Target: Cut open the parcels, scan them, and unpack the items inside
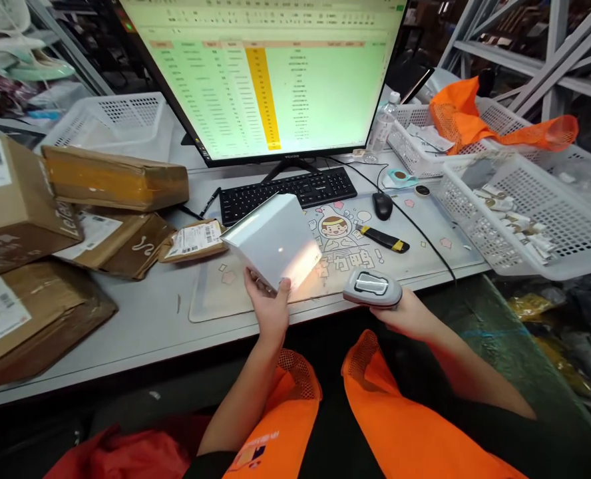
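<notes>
My left hand (269,301) grips a white box (275,236) by its lower edge, the thumb on the near face and the fingers underneath. The box is tilted above the desk mat, and a bright patch of light falls on its right side. In my right hand (409,316) is a grey handheld barcode scanner (373,287), its head turned left toward the box. My fingers wrap around its handle, which is mostly hidden. A black and yellow utility knife (383,238) lies on the printed desk mat (240,293) between box and mouse.
A monitor (285,86) showing a spreadsheet stands behind a black keyboard (325,186). Cardboard parcels (20,206) are piled at the left. White plastic baskets (530,213) line the right, one holding orange cloth (458,113). A mouse (382,205) and its cable cross the mat.
</notes>
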The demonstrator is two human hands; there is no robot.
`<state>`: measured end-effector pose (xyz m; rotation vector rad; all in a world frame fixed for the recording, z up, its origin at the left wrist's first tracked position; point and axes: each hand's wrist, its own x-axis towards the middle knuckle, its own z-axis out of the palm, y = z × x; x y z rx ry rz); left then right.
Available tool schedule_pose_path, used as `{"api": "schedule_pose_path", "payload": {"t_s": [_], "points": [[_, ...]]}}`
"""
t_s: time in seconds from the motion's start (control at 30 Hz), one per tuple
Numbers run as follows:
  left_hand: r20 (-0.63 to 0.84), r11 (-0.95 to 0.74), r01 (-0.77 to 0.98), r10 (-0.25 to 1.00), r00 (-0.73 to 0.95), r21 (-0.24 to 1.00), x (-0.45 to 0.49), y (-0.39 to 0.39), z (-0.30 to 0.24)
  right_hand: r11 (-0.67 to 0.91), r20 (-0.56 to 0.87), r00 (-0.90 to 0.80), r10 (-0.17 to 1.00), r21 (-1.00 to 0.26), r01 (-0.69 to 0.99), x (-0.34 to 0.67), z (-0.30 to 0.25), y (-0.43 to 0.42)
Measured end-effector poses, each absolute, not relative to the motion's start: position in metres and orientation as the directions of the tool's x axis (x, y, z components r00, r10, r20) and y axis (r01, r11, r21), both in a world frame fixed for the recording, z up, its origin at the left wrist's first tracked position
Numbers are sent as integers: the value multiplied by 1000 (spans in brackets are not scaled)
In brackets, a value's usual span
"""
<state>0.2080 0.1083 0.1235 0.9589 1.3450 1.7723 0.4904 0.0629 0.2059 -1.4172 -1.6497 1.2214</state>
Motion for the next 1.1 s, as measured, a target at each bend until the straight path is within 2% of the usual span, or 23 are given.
{"api": "schedule_pose_path", "payload": {"t_s": [0.1, 0.27, 0.37, 0.5, 0.67, 0.83, 0.93, 1.03, 1.1], "points": [[144, -214, -95, 866, -479, 972, 203, 109, 125, -57, -120, -129, 984, -912, 406, 494, 204, 70], [105, -188, -119, 861, -498, 975, 196, 108, 121, -91, -48, 98, 994, -859, 504, 529, 205, 87], [92, -185, -134, 852, -515, 974, 199, 111, 119, -85, -59, 68, 996, -876, 475, 525, 208, 82], [111, -205, -130, 851, -513, 970, 206, 114, 121, -181, -208, -27, 978, -902, 392, 503, 205, 73], [67, -149, -126, 864, -500, 981, 208, 111, 121, -102, -112, 0, 994, -903, 418, 501, 205, 77], [85, -173, -135, 866, -493, 976, 212, 112, 121, -77, -98, -27, 995, -896, 438, 496, 207, 74], [89, -180, -147, 873, -480, 973, 207, 111, 122, -120, -70, 111, 991, -822, 556, 522, 203, 94], [77, -168, -173, 896, -438, 970, 192, 104, 120, -260, -34, 321, 946, -671, 695, 582, 194, 140], [20, -119, -221, 915, -403, 968, 180, 94, 118, -323, -24, 386, 922, -597, 734, 621, 188, 172]]}}
